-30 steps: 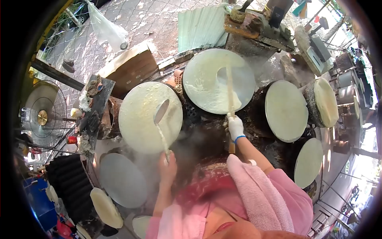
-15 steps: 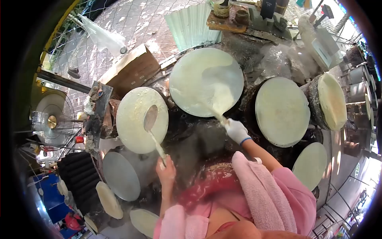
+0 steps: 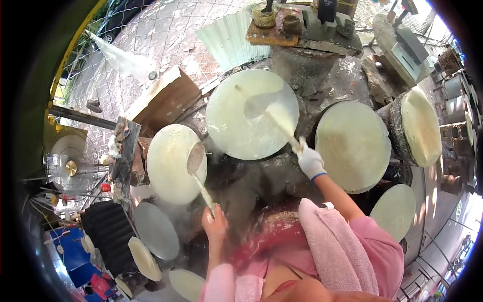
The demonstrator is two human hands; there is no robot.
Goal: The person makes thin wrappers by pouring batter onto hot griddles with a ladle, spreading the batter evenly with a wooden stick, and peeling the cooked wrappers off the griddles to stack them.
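Observation:
My bare left hand [image 3: 215, 220] is closed around the pale handle of a ladle [image 3: 196, 159]. Its round brown-grey head is at the right edge of the left round griddle [image 3: 171, 171], which is covered by a pale layer of batter. In a white glove, my right hand [image 3: 310, 162] grips a second ladle [image 3: 275, 122] by its batter-coated handle. The blurred round head of that one is over the middle griddle [image 3: 241, 138], where pale batter is spread unevenly. Whether the head touches the batter, I cannot tell.
A right griddle [image 3: 352, 146] bears a pale round sheet, and another sheet-covered drum [image 3: 421, 128] stands beyond it. More discs lie lower down, including a grey one [image 3: 157, 230]. A fan [image 3: 71, 167], a cardboard box [image 3: 163, 103] and wire mesh are at the left. Steam hangs in the middle.
My right hand has moved slightly right and down, and its ladle head has come to the upper middle of the middle griddle. The left ladle head has shifted toward its griddle's right edge.

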